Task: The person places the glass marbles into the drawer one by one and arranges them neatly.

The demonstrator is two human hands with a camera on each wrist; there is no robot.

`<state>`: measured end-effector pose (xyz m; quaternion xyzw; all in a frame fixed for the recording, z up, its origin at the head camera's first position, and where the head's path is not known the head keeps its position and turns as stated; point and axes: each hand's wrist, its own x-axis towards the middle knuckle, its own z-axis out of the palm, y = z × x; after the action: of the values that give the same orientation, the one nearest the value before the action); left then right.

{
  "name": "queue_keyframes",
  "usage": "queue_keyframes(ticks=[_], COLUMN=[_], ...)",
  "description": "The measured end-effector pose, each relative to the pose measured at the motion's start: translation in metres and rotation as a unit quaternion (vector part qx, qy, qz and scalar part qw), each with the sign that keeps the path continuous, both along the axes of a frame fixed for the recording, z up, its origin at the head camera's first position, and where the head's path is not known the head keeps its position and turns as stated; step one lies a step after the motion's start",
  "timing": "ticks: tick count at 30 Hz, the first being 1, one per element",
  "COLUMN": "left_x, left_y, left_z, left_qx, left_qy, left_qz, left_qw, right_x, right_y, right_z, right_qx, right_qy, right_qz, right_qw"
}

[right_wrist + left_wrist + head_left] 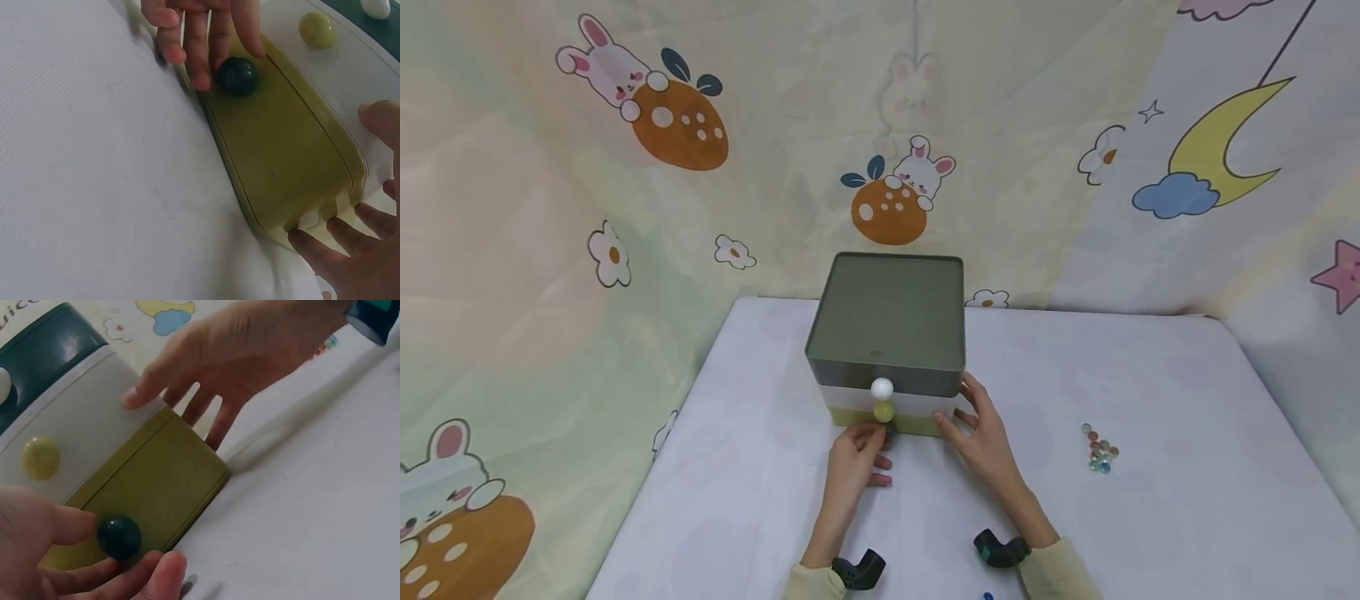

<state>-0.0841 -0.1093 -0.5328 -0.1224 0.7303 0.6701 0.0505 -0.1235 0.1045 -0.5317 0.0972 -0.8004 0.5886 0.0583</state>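
A small drawer box (887, 308) with a dark green top stands on the table, its front towards me. Three round knobs run down the front: a white knob (882, 388), a yellow-green knob (883, 411) and a dark green knob (119, 537) on the lowest, olive drawer (281, 150). My left hand (852, 462) pinches the dark green knob, thumb above and fingers below. At the box's right front corner, my right hand (985, 437) rests its thumb on the white middle drawer (94, 406); its fingers lie straight along the side.
Several small glass beads (1101, 452) lie in a loose cluster on the white table (1187, 400), to the right of the box. A blue bead (988, 596) sits at the front edge of view. Behind the table hangs a patterned cloth (790, 150).
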Motion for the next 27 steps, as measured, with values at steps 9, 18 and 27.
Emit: queue_keyframes(ticks=[9, 18, 27], left_x=[-0.007, -0.010, 0.001], left_y=[0.009, 0.012, 0.012], left_z=[0.000, 0.000, 0.004], left_qx=[-0.105, -0.132, -0.129], left_qy=[0.004, 0.018, 0.007], left_qz=[0.005, 0.029, 0.019], left_qw=[0.9944, 0.9907, 0.9914], right_x=[-0.002, -0.001, 0.000], right_y=[0.000, 0.001, 0.003], right_z=[0.001, 0.002, 0.006], right_qx=[-0.003, -0.001, 0.010], right_qy=[0.001, -0.004, -0.013], right_qz=[0.001, 0.003, 0.002], right_qw=[1.000, 1.000, 1.000])
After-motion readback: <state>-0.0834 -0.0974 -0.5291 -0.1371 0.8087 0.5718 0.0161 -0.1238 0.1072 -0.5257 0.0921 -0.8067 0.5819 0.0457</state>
